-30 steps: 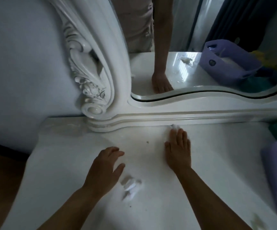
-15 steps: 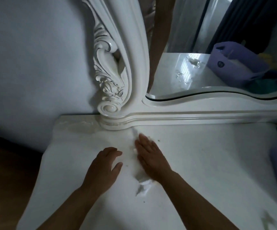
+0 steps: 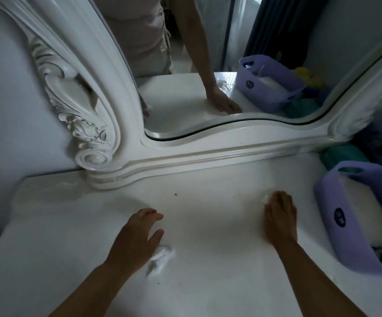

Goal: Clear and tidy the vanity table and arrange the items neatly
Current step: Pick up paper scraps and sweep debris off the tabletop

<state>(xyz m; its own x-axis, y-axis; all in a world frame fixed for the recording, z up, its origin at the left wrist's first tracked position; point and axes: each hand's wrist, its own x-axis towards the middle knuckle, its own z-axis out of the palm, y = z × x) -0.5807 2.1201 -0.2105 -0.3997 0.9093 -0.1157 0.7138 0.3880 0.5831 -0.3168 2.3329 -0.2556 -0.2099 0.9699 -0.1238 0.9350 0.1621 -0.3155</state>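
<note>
the flat right hand (image 3: 280,217) pressed a white tissue wad (image 3: 265,198) on the glossy white counter (image 3: 208,282), best wiped in overlapping strokes, while the open left hand (image 3: 137,240) held nothing.

One head-worn camera looks forward and steeply down, close over the white vanity table (image 3: 208,282), facing its mirror (image 3: 208,65).

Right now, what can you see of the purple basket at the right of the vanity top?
The purple basket looks like soft plastic, with rounded corners, a cut-out handle at its far end and a dark round logo on its side. It stands on the vanity table at the right edge, holding something white. Neither hand touches it; the right hand lies flat beside it.
</note>
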